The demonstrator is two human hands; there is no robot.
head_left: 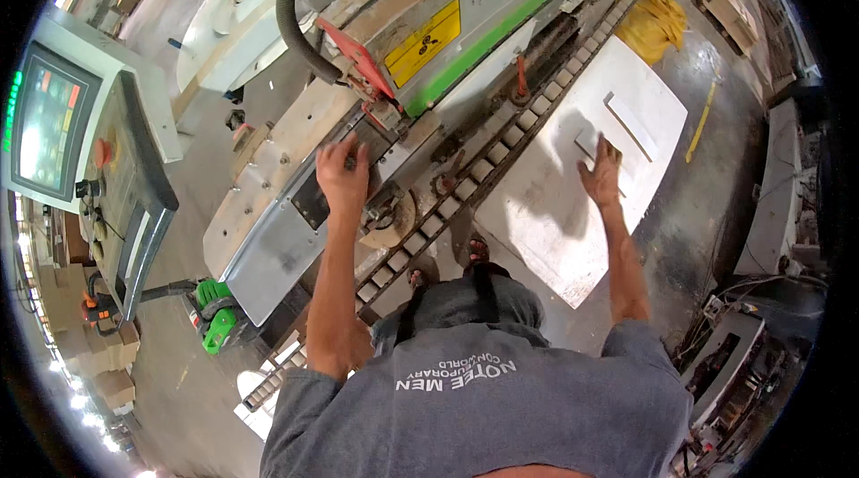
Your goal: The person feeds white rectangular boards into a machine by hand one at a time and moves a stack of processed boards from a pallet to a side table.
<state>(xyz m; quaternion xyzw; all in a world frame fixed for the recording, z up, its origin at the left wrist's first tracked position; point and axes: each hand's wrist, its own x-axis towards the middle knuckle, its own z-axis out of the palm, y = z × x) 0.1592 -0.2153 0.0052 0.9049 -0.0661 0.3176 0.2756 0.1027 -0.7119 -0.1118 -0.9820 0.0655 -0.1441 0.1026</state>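
My left hand (344,174) is over the grey metal bed (279,268) of a large machine, close to its dark slot. Its fingers are curled together; what they hold, if anything, I cannot make out. On the right, my right hand (603,175) reaches over a white panel (537,209) with its fingers stretched out. Near those fingertips lies a small flat piece (585,143) with a dark edge. Farther off on the same panel rests a longer narrow strip (630,126). The right hand's shadow falls across the panel; whether the fingertips touch the small piece is unclear.
A roller chain track (483,169) runs diagonally between the machine and the panel. The machine's hood (447,39) has a green lower edge, and a ribbed hose (291,8) arches beside it. At left stands a control screen (54,124). Yellow cloth (653,26) lies beyond the panel.
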